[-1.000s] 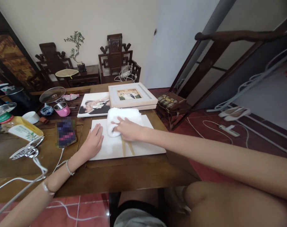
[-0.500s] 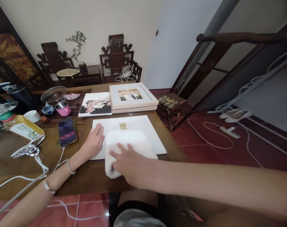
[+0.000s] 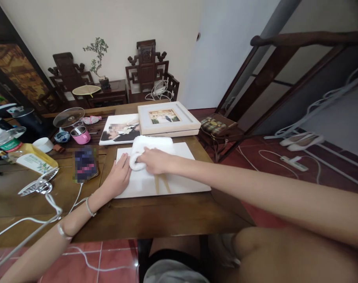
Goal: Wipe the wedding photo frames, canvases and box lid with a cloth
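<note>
A white board [image 3: 179, 179] lies flat on the wooden table [image 3: 143, 218], with two thin tan strips showing near its middle. My left hand [image 3: 118, 179] rests flat on the board's left edge, fingers stretched out. My right hand [image 3: 155, 161] presses a folded white towel [image 3: 149, 147] onto the far part of the board, fingers laid over the cloth. Just behind the towel sits a framed photo [image 3: 168, 122] in a pale frame, and a frameless photo print [image 3: 121, 129] lies to its left.
A phone [image 3: 85, 164] with a white cable lies left of the board. Farther left are a pink cup [image 3: 80, 135], a small fan [image 3: 68, 117], a yellow packet [image 3: 34, 161] and a clip [image 3: 39, 184]. Carved chairs stand behind; cables and a power strip [image 3: 289, 161] lie on the red floor at right.
My right hand slid the towel from the board's far end toward me to the near edge, then pushed it back to the far end. My left hand stayed put.
</note>
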Demonstrator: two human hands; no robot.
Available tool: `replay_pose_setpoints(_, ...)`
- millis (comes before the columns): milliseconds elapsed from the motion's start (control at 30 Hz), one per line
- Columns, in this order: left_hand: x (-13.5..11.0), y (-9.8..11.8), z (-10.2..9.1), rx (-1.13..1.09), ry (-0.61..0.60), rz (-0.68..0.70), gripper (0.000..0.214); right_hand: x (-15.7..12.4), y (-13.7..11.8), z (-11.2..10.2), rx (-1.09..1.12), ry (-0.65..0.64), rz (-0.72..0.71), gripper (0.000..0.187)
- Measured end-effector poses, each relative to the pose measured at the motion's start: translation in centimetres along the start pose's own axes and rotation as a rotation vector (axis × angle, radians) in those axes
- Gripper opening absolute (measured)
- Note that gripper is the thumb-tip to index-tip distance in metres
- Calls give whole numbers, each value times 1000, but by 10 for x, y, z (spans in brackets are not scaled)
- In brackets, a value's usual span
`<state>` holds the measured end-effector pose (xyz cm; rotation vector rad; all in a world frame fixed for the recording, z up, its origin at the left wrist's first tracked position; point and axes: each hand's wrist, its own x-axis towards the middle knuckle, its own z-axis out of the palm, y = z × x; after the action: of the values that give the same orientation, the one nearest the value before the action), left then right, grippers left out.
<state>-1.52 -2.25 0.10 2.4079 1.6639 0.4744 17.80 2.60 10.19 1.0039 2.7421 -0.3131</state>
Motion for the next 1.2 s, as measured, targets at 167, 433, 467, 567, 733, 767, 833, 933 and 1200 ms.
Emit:
replay_pose_setpoints(167,3,2,3,27,-9,-6,49,15,30,2,47,35,-13,54)
replay_pose_setpoints(433,0,0,4,30,16,12,51,-16,-4,7,22,17,-32,49)
replay_pose_setpoints(467,0,1,3,33,21,19,51,-24,-11,7,27,-12,-48,50)
replay_pose_setpoints(567,0,2,-1,51,15,31,51,-47,-28,5,77,-91,-103,51)
replay_pose_setpoints(733,2,3,-2,77,-3,22,51,-78,-48,-3,113,-221,-179,41)
replay_pose_setpoints(767,2,3,-2,78,1,25,51,-82,-51,-4,104,-241,-188,39)
replay_pose_setpoints(833,3,3,-1,74,8,31,50,-88,-56,-5,85,-255,-196,38)
replay_pose_setpoints(933,3,3,-1,66,5,33,50,-89,-56,-4,90,-234,-183,37)
replay_pose_setpoints(1200,0,-1,0,27,6,1,50,-41,-20,3,26,-60,-9,45)
